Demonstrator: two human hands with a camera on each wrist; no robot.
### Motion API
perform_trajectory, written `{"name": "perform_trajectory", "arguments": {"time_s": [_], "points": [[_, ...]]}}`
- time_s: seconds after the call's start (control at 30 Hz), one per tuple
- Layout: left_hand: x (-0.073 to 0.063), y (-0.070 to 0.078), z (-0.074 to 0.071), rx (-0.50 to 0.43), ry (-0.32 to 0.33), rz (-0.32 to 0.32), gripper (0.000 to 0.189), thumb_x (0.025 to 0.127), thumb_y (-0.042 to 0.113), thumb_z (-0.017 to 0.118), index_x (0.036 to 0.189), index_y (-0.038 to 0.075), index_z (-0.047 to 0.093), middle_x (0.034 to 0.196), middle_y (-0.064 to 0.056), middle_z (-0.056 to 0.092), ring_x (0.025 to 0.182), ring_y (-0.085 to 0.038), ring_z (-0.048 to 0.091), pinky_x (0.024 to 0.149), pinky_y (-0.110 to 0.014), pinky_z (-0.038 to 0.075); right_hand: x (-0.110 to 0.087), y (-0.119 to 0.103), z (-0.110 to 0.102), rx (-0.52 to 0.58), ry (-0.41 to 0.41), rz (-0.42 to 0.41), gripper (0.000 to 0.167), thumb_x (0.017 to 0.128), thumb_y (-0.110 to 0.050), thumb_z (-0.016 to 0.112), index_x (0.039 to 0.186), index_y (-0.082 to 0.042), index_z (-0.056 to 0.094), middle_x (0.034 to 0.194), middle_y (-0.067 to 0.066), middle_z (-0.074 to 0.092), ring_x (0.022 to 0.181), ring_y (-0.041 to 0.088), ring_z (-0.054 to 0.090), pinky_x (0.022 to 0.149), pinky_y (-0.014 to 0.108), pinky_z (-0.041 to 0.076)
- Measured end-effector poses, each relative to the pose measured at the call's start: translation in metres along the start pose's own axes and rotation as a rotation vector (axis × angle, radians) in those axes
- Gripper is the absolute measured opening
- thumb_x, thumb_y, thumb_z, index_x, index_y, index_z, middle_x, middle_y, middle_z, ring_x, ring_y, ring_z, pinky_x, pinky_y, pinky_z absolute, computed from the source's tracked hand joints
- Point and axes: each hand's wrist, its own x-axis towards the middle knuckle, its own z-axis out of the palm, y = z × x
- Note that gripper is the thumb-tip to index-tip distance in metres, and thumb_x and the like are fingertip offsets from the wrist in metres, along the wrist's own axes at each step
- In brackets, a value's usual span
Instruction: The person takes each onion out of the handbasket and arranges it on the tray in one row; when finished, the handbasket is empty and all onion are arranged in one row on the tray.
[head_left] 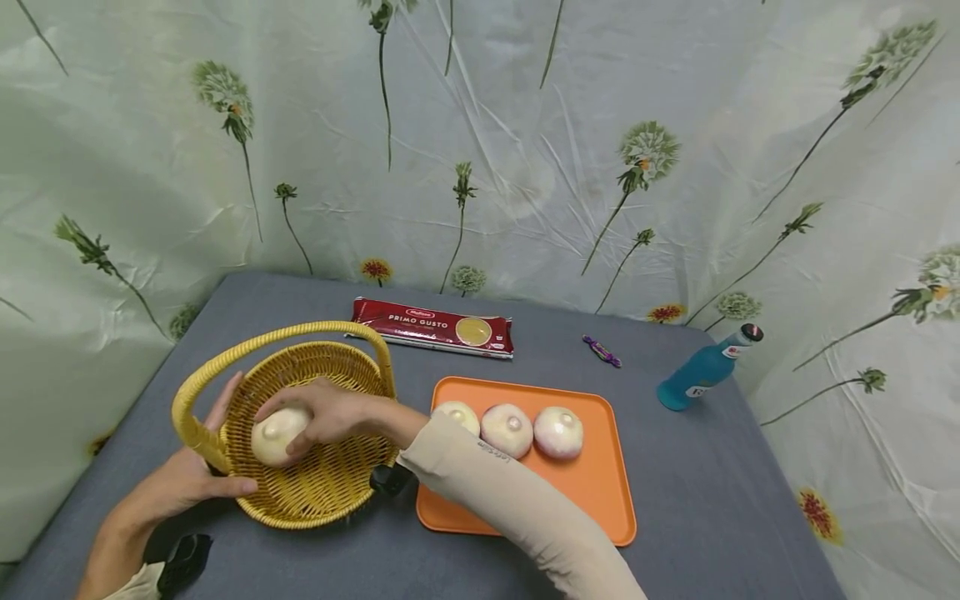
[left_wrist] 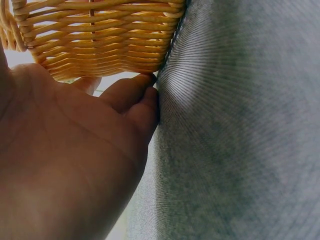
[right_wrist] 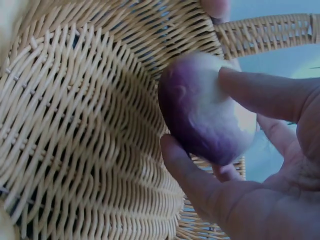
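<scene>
Inside the yellow wicker basket (head_left: 330,479), my right hand (head_left: 330,412) holds a white and purple turnip (head_left: 279,435). In the right wrist view, the thumb and fingers pinch the turnip (right_wrist: 200,110) from opposite sides near the basket wall (right_wrist: 100,140). My left hand (head_left: 183,483) grips the basket's left side at the foot of its handle, thumb on the rim. Seen from the left wrist, its fingers lie against the outer weave (left_wrist: 110,45), near the tabletop, and their tips are partly hidden.
An orange tray (head_left: 585,508) holds three more turnips (head_left: 558,433), partly behind my right sleeve. Behind them lie a red PRIMO GUSTO packet (head_left: 427,327) and a purple wrapped candy (head_left: 602,351). A blue bottle (head_left: 701,372) leans at the right.
</scene>
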Motion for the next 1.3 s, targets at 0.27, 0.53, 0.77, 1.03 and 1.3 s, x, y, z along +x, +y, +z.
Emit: {"name": "perform_trajectory", "arguments": {"time_s": [0.27,0.53,0.77,1.03,1.3], "points": [[0.001,0.001,-0.001,-0.057,-0.019,0.007,0.136,0.073,-0.019,0.075,0.159,0.029,-0.02,0.166,-0.009,-0.011,0.128,0.018,0.034,0.092,-0.007,0.039,-0.015,0.0,-0.007,0.064,-0.025,-0.072,0.054,0.088,-0.002,0.074,0.138,-0.017,0.059,0.126,-0.001,0.057,0.101,0.004,0.05,0.083,0.016,0.046],[-0.004,-0.001,0.0,-0.089,-0.015,0.028,0.136,0.072,-0.023,0.073,0.16,0.028,-0.018,0.163,0.006,0.005,0.133,0.016,0.031,0.093,-0.006,0.038,-0.026,0.002,-0.007,-0.153,0.005,-0.166,0.055,0.09,-0.013,0.075,0.141,-0.02,0.056,0.138,-0.002,0.057,0.113,0.001,0.042,0.096,0.015,0.034],[-0.003,0.001,0.0,-0.02,-0.002,-0.003,0.136,0.073,-0.018,0.076,0.159,0.028,-0.018,0.167,0.001,-0.009,0.13,0.022,0.026,0.093,-0.003,0.034,-0.043,0.005,-0.006,-0.148,0.044,-0.117,0.055,0.091,-0.018,0.075,0.141,-0.026,0.056,0.14,-0.006,0.053,0.122,0.003,0.035,0.097,0.017,0.033],[-0.001,0.002,0.0,0.019,0.006,-0.043,0.137,0.074,-0.014,0.078,0.159,0.03,-0.019,0.167,0.0,-0.013,0.127,0.023,0.025,0.091,-0.002,0.033,-0.066,0.004,-0.006,-0.174,0.049,-0.216,0.055,0.091,-0.024,0.076,0.141,-0.024,0.054,0.144,-0.007,0.052,0.123,0.004,0.031,0.099,0.019,0.033],[0.0,0.001,0.0,0.022,0.018,-0.011,0.138,0.071,-0.017,0.078,0.16,0.028,-0.018,0.167,0.007,-0.011,0.132,0.022,0.021,0.094,-0.002,0.028,-0.09,-0.001,-0.003,-0.197,0.095,-0.228,0.059,0.088,-0.023,0.079,0.14,-0.027,0.05,0.142,-0.002,0.044,0.129,0.006,0.031,0.1,0.019,0.036]]}}
